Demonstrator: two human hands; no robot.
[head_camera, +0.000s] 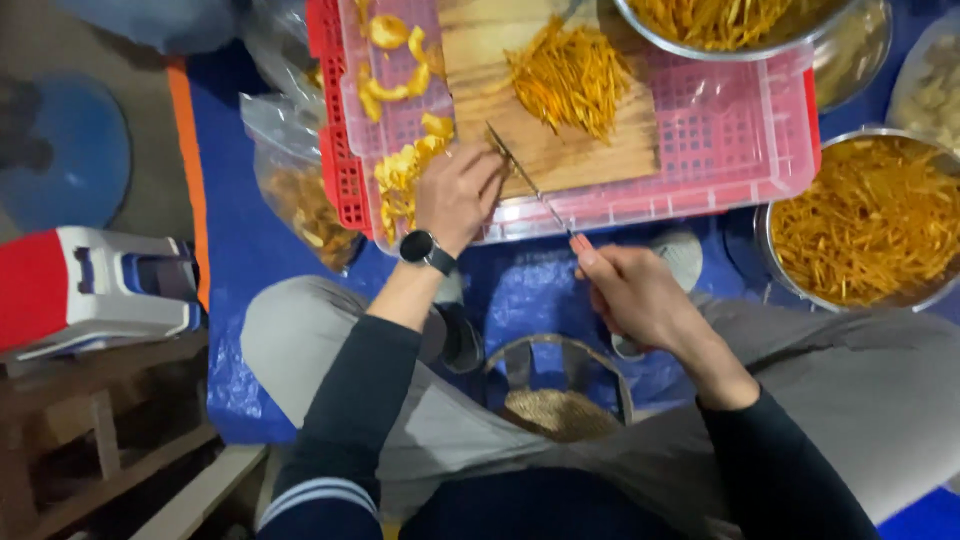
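My right hand (633, 292) grips the handle of a thin knife (524, 178), whose blade reaches up onto a wooden cutting board (520, 60). My left hand (456, 193), with a black watch on the wrist, rests at the board's near edge beside a heap of yellow fruit pieces (403, 172). Its fingertips touch the blade's tip area. A pile of thin orange-yellow strips (572, 75) lies on the board. The board sits on an upturned pink and red plastic crate (730, 140).
A metal bowl of cut strips (872, 222) stands at the right, another (720, 20) at the top. Clear bags of peel (305, 205) lie left of the crate. A blue tarp (232, 240) covers the floor. A red and white stool (90, 285) is at the left.
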